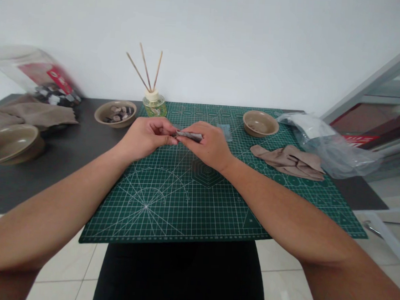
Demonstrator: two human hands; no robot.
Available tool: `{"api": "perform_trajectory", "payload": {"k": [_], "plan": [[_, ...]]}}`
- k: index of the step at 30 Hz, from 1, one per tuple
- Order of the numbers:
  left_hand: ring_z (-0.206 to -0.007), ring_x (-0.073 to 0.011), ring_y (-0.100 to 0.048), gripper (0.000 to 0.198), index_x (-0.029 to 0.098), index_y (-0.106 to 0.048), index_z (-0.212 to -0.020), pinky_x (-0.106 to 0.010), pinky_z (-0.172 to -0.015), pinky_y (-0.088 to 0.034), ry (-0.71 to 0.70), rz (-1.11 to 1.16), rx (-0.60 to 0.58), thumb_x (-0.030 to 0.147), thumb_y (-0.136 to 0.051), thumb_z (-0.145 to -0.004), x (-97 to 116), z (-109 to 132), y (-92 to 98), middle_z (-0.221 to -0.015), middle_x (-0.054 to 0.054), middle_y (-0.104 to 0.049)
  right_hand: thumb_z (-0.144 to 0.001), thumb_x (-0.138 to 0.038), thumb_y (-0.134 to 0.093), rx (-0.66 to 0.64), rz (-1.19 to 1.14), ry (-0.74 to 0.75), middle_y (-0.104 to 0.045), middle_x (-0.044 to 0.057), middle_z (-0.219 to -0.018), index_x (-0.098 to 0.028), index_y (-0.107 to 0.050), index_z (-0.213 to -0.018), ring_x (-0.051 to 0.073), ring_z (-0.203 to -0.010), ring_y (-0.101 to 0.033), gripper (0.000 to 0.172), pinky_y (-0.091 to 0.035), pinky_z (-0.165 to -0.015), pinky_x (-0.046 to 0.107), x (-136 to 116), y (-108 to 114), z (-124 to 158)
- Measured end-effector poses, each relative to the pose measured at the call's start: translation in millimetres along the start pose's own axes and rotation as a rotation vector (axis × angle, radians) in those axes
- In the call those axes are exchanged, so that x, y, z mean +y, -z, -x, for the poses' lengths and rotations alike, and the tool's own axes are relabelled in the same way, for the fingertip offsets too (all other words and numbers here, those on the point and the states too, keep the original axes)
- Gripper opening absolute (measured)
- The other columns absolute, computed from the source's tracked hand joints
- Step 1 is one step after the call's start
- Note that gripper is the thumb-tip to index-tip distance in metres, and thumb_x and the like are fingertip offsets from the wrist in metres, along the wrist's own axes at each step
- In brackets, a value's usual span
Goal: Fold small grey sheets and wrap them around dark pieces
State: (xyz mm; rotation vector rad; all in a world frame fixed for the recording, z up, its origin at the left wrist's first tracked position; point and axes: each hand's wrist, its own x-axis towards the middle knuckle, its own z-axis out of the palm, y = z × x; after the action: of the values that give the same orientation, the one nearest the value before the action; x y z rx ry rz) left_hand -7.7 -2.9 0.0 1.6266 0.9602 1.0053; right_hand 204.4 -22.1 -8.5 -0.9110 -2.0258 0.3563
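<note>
My hands meet over the green cutting mat point(161, 211). In my right hand point(211, 145), the fingers are closed around a slim, greyish rolled or folded piece point(191, 135) whose exact kind I cannot make out. My left hand point(149, 137) pinches at the left end of that piece, thumb and forefinger together. What lies between those left fingertips is mostly hidden. Just behind the right hand, a small clear bluish packet point(226, 131) lies on the mat.
Left stand a reed diffuser point(154, 104), a bowl of small dark and pale pieces point(104, 114), another bowl point(32, 146), a brown cloth point(27, 115) and a plastic bag point(18, 57). Right are a bowl point(260, 129), a crumpled cloth point(290, 162) and a clear bag point(340, 153).
</note>
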Motion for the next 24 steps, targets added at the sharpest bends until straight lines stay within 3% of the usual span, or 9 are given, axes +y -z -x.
{"api": "perform_trajectory", "payload": {"k": [11,24], "plan": [[-0.058,-0.0124,-0.062,0.023,0.019,-0.075,-0.075,-0.026,-0.060,-0.048,-0.004,-0.039,0.032,0.014,-0.090,-0.059,-1.9,-1.6,-0.4,-0.063,0.001,-0.068,-0.089,-0.029,-0.078,0.042,-0.027,-0.021,-0.081,0.003,-0.096,-0.023,-0.084,-0.097,0.019,-0.093,-0.073,0.011,-0.056,-0.088,0.033,-0.9,-2.0,1.6],[-0.064,-0.0132,-0.068,0.022,0.018,-0.076,-0.079,-0.027,-0.068,-0.056,0.013,0.030,0.108,0.014,-0.086,-0.061,4.4,1.2,-7.6,-0.069,0.000,-0.073,-0.087,-0.033,-0.080,0.042,-0.128,-0.188,-0.081,0.002,-0.091,-0.023,-0.083,-0.089,0.019,-0.086,-0.074,0.011,-0.055,-0.084,0.033,-3.0,1.4,1.5]]}}
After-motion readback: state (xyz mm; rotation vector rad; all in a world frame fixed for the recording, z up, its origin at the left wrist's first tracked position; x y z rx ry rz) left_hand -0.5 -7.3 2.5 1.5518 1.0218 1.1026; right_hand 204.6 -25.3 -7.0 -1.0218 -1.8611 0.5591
